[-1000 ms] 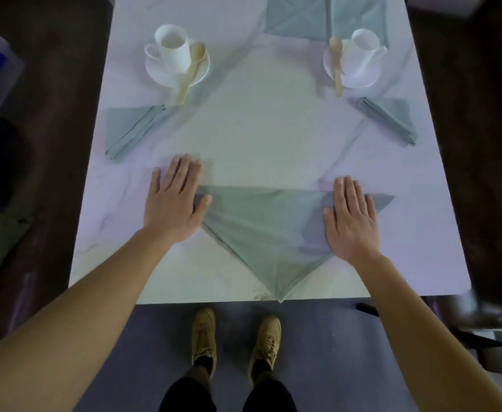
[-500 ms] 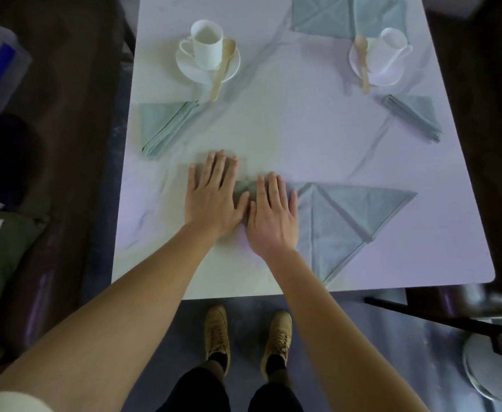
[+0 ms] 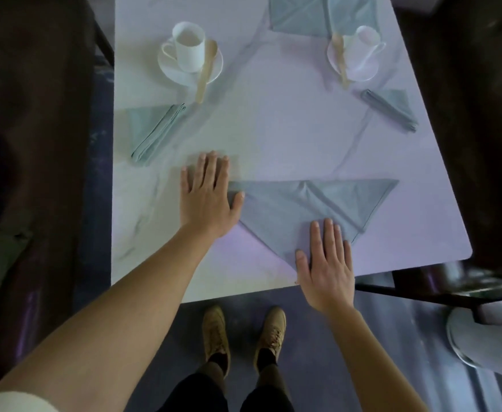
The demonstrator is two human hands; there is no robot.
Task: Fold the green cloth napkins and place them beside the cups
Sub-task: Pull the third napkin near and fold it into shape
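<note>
Left hand [image 3: 206, 197] flat, fingers [image 3: 211, 168] straight, hiding napkin [image 3: 312, 209] corner, right hand [image 3: 327, 263] flat over its near tip, far napkin [image 3: 303, 16] cropped.

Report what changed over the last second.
The right hand left the right corner of the napkin, swept across to the left hand, then drew back and now presses flat on the near tip. The napkin gained folds. The left hand stayed on the left corner; folded napkins and cups unmoved.

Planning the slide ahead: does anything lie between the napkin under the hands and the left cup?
No, mostly bare table. Near the left cup, the wooden spoon sticks off the saucer toward the napkin; a folded napkin lies left of that line.
</note>
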